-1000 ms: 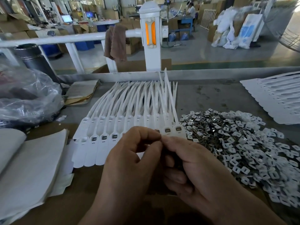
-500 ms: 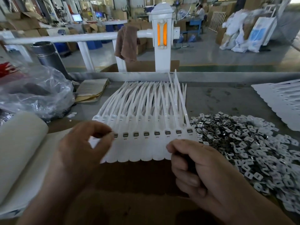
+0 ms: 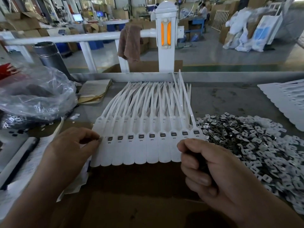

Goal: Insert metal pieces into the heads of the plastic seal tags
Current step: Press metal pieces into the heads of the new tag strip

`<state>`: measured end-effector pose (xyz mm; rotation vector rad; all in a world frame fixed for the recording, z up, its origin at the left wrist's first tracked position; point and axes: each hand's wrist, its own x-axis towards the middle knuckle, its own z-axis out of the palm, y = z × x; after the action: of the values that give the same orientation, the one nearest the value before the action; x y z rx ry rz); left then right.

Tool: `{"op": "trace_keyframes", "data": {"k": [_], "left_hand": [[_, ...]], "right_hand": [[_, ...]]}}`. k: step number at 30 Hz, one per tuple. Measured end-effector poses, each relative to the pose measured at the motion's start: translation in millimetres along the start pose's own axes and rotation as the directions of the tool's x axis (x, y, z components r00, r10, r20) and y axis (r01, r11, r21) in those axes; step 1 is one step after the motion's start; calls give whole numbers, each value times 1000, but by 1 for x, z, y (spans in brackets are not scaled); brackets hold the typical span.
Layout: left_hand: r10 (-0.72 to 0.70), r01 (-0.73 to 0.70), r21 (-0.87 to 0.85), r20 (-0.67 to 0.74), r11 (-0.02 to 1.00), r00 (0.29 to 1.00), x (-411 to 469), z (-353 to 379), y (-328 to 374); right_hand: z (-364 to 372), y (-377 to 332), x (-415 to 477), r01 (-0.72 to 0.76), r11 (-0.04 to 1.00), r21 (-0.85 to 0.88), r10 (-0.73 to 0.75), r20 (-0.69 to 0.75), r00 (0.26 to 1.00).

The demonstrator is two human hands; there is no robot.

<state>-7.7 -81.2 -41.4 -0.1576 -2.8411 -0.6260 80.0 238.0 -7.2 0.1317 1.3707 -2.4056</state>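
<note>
- Fingertips of my left hand [image 3: 70, 145] pinch a small grey metal piece [image 3: 99, 138] at the leftmost tag's head.
- Side by side, white plastic seal tags [image 3: 139, 150] lie on brown cardboard [image 3: 131, 203].
- At the row's right end, my right hand [image 3: 207, 163] curls round a dark bundle [image 3: 203, 162].
- Just right of it sits a heap of loose metal pieces [image 3: 255, 145].

Free: brown cardboard [image 3: 134, 181] near me, between my left hand [image 3: 72, 150] and right hand [image 3: 205, 163].
Free: bare counter [image 3: 222, 99], far, right of centre.
Obstacles: metal pieces [image 3: 255, 145] heaped right; seal tags [image 3: 141, 150] fanned centre; plastic bag [image 3: 36, 96] and flask [image 3: 49, 58] left; raised rail [image 3: 131, 77] along far edge.
</note>
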Motion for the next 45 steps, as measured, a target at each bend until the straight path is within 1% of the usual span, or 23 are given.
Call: {"op": "trace_keyframes", "data": {"k": [4,7,17,19,21,24,28,29,30,32,34,35,37,40,45], "left_hand": [[-2,2,27,12,1000,1000,2,1,-2],[5,-4,26,-25,1000,1000,2,1,0],[35,-33,41,-47,999,998,-2,1,9],[32,-28,54,-66,998,997,-2,2,8],[11,-5,69,-81,998,997,-3,2,7],[8,4,98,-120,995,993,-6,3,8],[-20,34,97,-145,995,989,-11,-4,25],[-6,19,84,-155,996,988,-14,-6,36],[34,-25,52,-177,998,984,-20,-7,50],[160,-165,-6,-219,986,963,-36,-8,88],[288,-302,-39,-201,953,936,-51,-4,123],[336,-357,-83,-191,931,922,-57,-1,137],[397,-427,-157,-192,890,897,-64,8,157],[404,-437,-216,-182,873,897,-66,18,180],[423,-442,-132,-146,887,894,-60,27,193]], "right_hand": [[-1,0,0,-3,1000,-11,3,13,1000],[-2,0,-1,4,1000,-11,-4,20,1000],[-2,0,0,-6,1000,19,6,24,1000],[-4,0,2,-33,996,81,31,25,999],[-5,-1,4,-47,979,196,45,17,999],[-7,-2,7,-24,929,369,28,-5,1000],[-5,-6,10,20,854,520,20,-72,997],[-4,-7,10,32,838,545,23,-94,995],[-2,-7,10,43,826,562,25,-114,993],[1,-8,9,63,810,584,20,-136,991],[4,-8,7,75,795,602,10,-137,991],[5,-9,6,76,792,606,8,-136,991],[5,-9,5,72,791,607,9,-130,991],[2,-8,5,61,797,601,19,-126,992],[0,-10,3,37,800,599,27,-96,995]]}}
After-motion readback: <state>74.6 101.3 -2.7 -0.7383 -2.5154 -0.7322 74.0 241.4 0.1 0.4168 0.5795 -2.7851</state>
